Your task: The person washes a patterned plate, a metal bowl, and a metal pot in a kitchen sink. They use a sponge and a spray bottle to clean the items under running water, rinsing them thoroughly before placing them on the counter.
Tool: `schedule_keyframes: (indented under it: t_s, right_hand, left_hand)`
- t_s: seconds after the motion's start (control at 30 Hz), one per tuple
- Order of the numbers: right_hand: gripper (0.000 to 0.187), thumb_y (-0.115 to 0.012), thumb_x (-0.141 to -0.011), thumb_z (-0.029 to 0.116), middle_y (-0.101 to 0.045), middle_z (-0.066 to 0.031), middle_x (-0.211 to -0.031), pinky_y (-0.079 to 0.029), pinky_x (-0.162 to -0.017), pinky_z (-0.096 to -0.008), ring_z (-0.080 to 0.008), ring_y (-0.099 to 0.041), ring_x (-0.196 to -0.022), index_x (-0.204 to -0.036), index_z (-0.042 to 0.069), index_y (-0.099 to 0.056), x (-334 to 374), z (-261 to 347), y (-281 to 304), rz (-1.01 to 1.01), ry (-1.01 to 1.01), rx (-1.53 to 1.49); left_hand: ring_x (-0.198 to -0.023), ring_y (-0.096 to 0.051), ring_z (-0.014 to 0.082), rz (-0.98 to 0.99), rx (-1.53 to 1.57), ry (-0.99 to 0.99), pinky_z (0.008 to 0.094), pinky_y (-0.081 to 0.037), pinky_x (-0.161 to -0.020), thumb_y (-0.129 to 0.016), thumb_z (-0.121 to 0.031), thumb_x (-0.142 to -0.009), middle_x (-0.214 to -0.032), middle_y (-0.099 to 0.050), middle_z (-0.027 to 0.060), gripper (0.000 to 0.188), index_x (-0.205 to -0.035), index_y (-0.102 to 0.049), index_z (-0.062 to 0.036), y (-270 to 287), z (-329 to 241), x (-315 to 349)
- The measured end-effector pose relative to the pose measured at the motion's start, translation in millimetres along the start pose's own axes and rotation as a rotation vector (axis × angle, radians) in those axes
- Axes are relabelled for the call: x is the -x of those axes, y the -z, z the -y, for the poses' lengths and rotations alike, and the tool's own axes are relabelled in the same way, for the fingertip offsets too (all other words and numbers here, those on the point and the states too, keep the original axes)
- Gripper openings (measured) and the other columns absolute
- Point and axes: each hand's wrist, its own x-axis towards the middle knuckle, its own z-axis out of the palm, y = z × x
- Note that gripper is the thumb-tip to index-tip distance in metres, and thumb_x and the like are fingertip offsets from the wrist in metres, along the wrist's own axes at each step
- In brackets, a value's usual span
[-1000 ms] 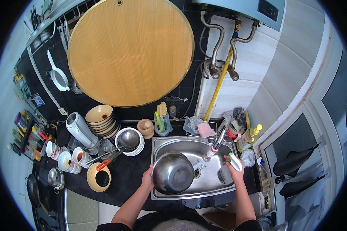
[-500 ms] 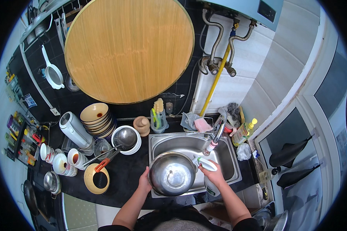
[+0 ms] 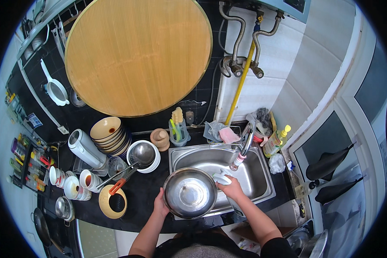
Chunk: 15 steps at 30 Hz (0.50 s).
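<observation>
A round stainless steel basin [image 3: 190,193] is held over the left front edge of the sink [image 3: 250,148]. My left hand [image 3: 160,205] is closed on the basin's left rim. On the basin's other side, my right hand [image 3: 231,189] grips what looks like a white spray bottle [image 3: 221,178] with a bit of green by its head. The bottle's body hangs partly hidden under my right wrist. Just beyond this hand the faucet [image 3: 239,160] curves over the sink bowl; no water can be made out.
Left on the dark counter are a pale bowl [image 3: 104,205] with an orange-handled turner, a ladle [image 3: 142,155] across stacked white bowls, stacked tan bowls [image 3: 116,144] and cups [image 3: 88,179]. A yellow-capped soap bottle [image 3: 274,144] stands right of the sink. A round wooden board [image 3: 139,56] leans behind.
The white spray bottle's head has turned and drawn closer to the basin's rim. My right hand has shifted slightly left. The whole view has tilted a little.
</observation>
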Motion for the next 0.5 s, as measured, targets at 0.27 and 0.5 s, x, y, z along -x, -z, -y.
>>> schedule_keyframes:
  t_s: [0.27,0.5]
  right_hand:
    - [0.052,-0.069,-0.069,0.034,-0.064,-0.0176,-0.082,-0.048,-0.075,-0.0317,-0.0266,-0.063,-0.082,-0.105,-0.002,-0.057,-5,5,3,-0.056,-0.057,0.148]
    - [0.055,-0.069,-0.068,0.037,-0.063,-0.0206,-0.091,-0.047,-0.079,-0.0334,-0.0299,-0.06,-0.089,-0.106,-0.002,-0.058,-13,-14,6,-0.028,-0.07,0.1]
  left_hand:
    - [-0.117,-0.042,0.0292,-0.016,0.036,0.023,0.0446,-0.031,-0.099,-0.032,-0.045,-0.091,-0.125,-0.046,0.0124,0.052,-0.124,-0.043,-0.0058,-2,-1,-9]
    - [-0.119,-0.039,0.0315,0.024,0.018,-0.001,0.0479,-0.027,-0.1,-0.036,-0.048,-0.088,-0.128,-0.044,0.0129,0.055,-0.124,-0.043,-0.0068,-3,0,-18]
